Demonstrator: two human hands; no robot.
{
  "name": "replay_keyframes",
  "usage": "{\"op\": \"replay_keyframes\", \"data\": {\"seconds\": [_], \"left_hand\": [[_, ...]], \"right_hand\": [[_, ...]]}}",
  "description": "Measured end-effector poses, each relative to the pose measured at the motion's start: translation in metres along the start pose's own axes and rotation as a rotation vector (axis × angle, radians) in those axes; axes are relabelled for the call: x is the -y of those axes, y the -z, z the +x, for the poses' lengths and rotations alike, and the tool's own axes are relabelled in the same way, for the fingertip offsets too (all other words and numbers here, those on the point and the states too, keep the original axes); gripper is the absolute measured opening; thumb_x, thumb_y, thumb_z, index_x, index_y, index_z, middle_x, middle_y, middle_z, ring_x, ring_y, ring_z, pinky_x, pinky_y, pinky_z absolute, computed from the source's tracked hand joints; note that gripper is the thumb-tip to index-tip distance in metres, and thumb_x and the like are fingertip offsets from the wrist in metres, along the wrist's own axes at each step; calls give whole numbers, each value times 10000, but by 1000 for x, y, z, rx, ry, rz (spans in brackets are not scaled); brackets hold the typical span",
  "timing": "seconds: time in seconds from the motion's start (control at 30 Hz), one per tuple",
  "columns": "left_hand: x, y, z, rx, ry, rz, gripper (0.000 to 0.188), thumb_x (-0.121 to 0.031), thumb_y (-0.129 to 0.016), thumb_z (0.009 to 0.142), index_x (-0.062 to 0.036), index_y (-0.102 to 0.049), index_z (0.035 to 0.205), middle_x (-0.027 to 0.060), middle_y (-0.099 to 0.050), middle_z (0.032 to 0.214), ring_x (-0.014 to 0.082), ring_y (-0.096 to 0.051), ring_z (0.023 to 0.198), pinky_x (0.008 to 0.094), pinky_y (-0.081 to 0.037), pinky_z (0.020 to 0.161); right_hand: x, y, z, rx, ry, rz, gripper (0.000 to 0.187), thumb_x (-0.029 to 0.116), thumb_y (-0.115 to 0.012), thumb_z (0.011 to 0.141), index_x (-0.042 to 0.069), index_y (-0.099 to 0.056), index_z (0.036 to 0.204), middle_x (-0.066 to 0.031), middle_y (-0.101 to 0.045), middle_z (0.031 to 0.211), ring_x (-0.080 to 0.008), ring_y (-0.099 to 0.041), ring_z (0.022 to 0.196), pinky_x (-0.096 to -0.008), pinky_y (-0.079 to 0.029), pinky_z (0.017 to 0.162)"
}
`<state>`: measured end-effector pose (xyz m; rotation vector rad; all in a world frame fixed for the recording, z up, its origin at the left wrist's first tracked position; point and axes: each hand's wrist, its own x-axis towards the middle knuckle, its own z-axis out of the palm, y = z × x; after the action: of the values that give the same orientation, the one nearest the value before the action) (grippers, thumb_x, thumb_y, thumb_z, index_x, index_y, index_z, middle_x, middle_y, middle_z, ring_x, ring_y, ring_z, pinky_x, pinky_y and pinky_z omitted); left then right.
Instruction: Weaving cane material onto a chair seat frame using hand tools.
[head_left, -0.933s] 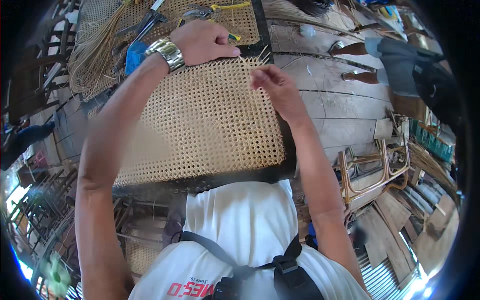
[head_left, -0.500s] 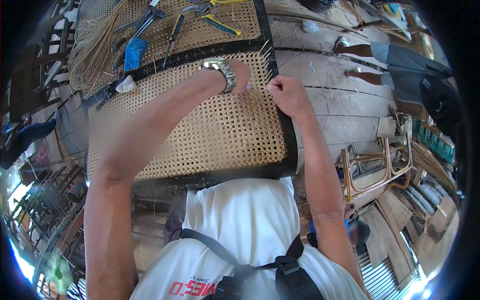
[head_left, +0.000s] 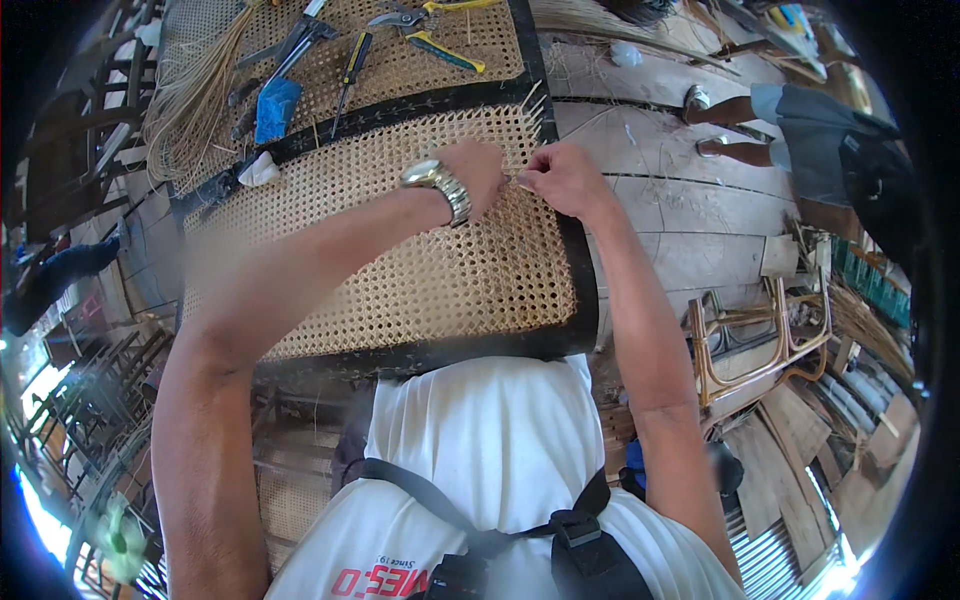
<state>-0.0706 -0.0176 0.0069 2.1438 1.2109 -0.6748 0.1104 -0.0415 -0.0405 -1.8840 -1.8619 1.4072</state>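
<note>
A woven cane panel point(head_left: 470, 270) in a black frame point(head_left: 579, 285) lies in front of me. My left hand point(head_left: 472, 178), with a metal watch on its wrist, rests over the far right of the weave; its fingers are curled and mostly hidden under it. Close beside it, my right hand point(head_left: 566, 182) is closed in a pinch at the panel's right edge. A thin pale cane strand point(head_left: 513, 172) shows between the two hands, at the right fingertips. Several loose strand ends point(head_left: 535, 98) stick out over the frame just beyond.
On the farther cane section lie a screwdriver point(head_left: 350, 72), yellow-handled cutters point(head_left: 445, 52), a hammer-like tool point(head_left: 298, 42), a blue wrapped piece point(head_left: 277, 110) and a bundle of cane strands point(head_left: 195, 95). Another person point(head_left: 820, 130) stands on the plank floor point(head_left: 680, 200) at right, beyond a rattan frame point(head_left: 760, 340).
My right hand has moved left from the frame onto the weave, close to my left hand. The left hand has shifted slightly. The standing person's nearer foot has moved a little.
</note>
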Motion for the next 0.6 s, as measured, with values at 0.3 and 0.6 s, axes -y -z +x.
{"op": "replay_keyframes", "data": {"seconds": [0.3,0.6], "left_hand": [[-11,24,15,46,21,91,238,-220,-658,869,-18,-732,970,204,-721,912,310,-726,841,431,-579,710],[4,-10,-7,-246,-8,-134,223,-197,-653,870,-15,-721,977,193,-722,874,320,-725,836,441,-576,775]], "right_hand": [[0,9,-12,-59,-55,110,227,238,-684,738,27,-721,815,-152,-713,790,-272,-686,741,-368,-530,706],[11,-2,4,42,-59,-47,225,244,-678,774,48,-739,866,-193,-705,835,-306,-700,813,-405,-539,743]]}}
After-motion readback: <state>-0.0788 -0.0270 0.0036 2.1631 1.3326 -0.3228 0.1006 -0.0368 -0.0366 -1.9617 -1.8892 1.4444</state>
